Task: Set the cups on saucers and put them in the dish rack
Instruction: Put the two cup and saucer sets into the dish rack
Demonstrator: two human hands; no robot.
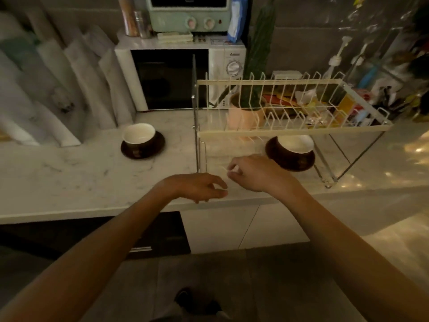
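A white-lined dark cup [138, 135] stands on a dark brown saucer [155, 148] on the marble counter, left of the dish rack [290, 130]. A second cup [295, 143] on its saucer [274, 149] sits on the rack's lower level, under the cream wire top tier. My left hand [199, 187] hovers over the counter's front edge with fingers loosely curled and nothing in it. My right hand [250, 174] is just right of it, in front of the rack's lower level, fingers bent and empty.
A white microwave [171, 77] with a mint toaster oven [188, 12] on top stands at the back. A pink pot with a green plant [243, 115] sits behind the rack. Rolled white sheets [76, 89] lean at the left. Clutter fills the right corner.
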